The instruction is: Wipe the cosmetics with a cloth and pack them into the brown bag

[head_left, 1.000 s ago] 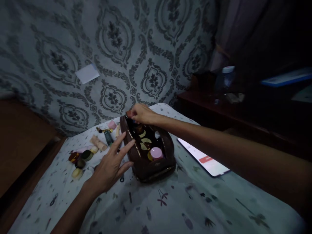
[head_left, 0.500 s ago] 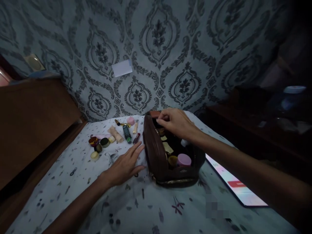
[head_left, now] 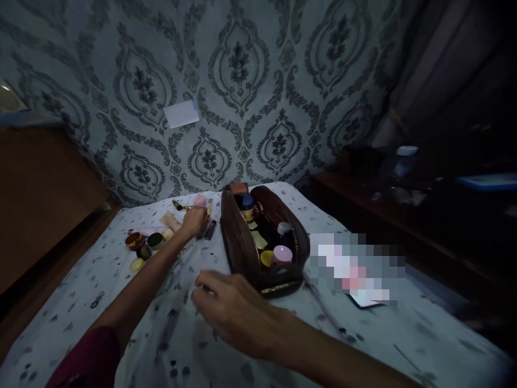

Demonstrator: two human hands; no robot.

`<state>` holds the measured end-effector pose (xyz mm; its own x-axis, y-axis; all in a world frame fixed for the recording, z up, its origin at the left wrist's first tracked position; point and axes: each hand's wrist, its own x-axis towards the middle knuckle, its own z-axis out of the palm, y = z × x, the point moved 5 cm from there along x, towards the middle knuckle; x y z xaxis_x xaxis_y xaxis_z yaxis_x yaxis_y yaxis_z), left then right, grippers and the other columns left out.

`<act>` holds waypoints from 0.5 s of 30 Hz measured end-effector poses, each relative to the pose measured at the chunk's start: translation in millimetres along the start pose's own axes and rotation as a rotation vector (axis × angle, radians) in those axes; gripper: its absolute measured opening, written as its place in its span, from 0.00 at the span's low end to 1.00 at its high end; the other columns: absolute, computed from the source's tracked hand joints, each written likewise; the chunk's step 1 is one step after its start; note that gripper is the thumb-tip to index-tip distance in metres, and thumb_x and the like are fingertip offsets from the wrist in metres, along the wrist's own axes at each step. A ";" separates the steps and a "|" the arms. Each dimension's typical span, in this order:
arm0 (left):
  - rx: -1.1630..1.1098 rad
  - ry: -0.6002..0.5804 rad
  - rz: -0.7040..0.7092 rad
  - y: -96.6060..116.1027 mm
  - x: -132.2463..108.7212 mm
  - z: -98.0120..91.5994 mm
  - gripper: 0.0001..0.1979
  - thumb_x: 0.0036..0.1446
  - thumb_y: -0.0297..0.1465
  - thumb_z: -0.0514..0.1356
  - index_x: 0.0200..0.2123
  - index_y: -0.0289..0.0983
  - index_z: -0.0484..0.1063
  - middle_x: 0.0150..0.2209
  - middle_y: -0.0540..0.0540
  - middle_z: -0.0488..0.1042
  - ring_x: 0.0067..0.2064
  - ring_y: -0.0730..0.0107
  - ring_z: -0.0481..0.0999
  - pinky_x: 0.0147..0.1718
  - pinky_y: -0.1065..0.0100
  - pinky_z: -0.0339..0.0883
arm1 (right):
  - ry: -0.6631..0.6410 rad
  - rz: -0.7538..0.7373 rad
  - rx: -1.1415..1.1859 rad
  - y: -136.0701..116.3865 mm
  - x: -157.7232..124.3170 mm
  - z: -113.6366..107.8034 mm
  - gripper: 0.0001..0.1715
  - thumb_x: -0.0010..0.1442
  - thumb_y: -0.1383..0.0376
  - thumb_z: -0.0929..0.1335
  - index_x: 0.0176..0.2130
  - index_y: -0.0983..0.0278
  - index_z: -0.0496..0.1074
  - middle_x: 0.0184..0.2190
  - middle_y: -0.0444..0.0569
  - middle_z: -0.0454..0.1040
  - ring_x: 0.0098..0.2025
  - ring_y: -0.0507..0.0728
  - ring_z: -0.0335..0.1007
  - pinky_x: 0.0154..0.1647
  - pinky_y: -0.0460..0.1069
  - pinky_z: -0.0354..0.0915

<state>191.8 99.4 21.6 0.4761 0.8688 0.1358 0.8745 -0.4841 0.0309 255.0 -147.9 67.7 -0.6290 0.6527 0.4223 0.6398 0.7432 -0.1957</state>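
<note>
My left hand reaches among the cosmetics left of the bag, fingers curled down over the spot where a dark green bottle lay; what is under them is hidden. Close by are a beige tube, a pink round item and a dark red small tube. Lower down, my right hand hovers in front of the brown bag, its fingers curled, their contents not visible. The bag stands unzipped, holding a pink-lidded jar, a yellow lid, a blue-lidded jar and a white cap.
Several small jars, including a red one with a gold band and a dark green one, lie on the patterned sheet. Right of the bag is a blurred-out phone. Wooden furniture stands left, a dark table right.
My right hand has come out of the bag and moved toward me and left. My left hand has gone forward from beside the bag to the cosmetics. The view has turned right.
</note>
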 end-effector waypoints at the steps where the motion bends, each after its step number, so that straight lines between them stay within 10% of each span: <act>1: 0.028 -0.013 -0.019 -0.3 5.8 3.8 0.13 0.65 0.31 0.51 0.40 0.31 0.73 0.46 0.33 0.76 0.54 0.53 0.71 0.53 0.59 0.63 | -0.031 -0.013 -0.016 -1.8 -2.5 16.1 0.09 0.63 0.73 0.63 0.39 0.63 0.71 0.40 0.49 0.74 0.34 0.55 0.70 0.25 0.48 0.57; 15: -0.026 -0.028 -0.225 -5.3 36.3 15.5 0.15 0.59 0.30 0.56 0.49 0.32 0.64 0.46 0.30 0.76 0.52 0.47 0.75 0.48 0.54 0.64 | 0.110 0.361 0.444 40.6 -18.5 103.3 0.09 0.60 0.71 0.64 0.40 0.65 0.73 0.39 0.51 0.75 0.41 0.56 0.74 0.41 0.47 0.66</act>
<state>205.9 135.1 11.0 0.2717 0.9577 0.0948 0.9565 -0.2796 0.0832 247.0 -114.6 -39.6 -0.3409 0.8745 0.3451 0.5440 0.4829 -0.6863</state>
